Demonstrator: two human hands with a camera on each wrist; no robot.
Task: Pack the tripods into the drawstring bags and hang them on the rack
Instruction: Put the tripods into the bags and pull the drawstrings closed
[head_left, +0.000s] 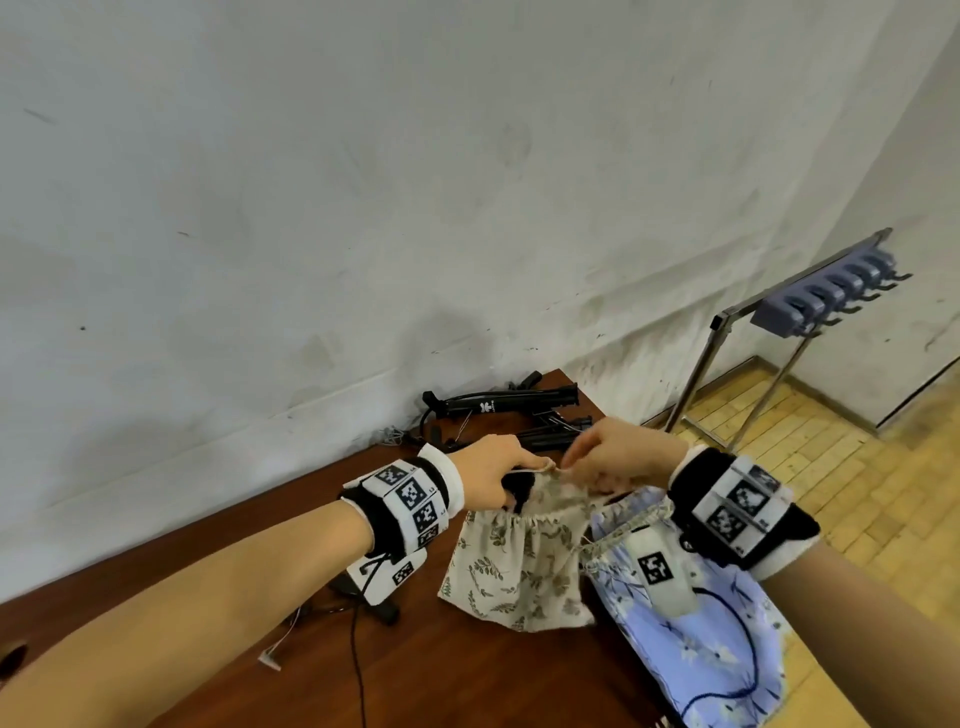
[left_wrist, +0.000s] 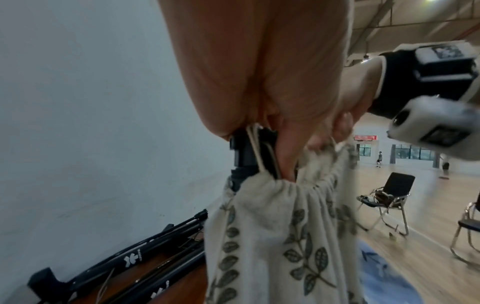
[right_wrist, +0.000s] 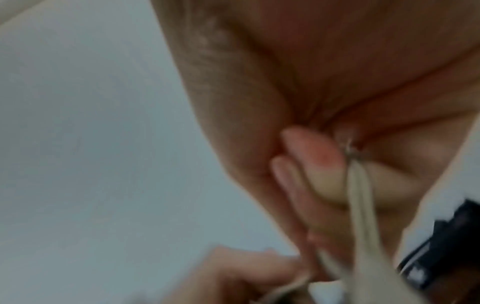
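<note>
- Your left hand has its grip closed on the top of the leaf bag, and it holds the black tripod that sticks out of the bag's mouth.
- Your right hand pinches the bag's cord between its fingertips.
- The bag hangs just over the counter. The tripod top is not all the way in. If you pull the cord now, the bag may close on the tripod's head and stay partly open.
- The cord is thin. If it slips from your pinch, the mouth may stay loose and the tripod could slide out when you hang the bag.
- The blue bag lies partly off the counter's edge under your right arm. A bump could drag it to the floor.
- More tripods lie by the wall. The rack stands well apart, so carry the bag with a firm hold.
</note>
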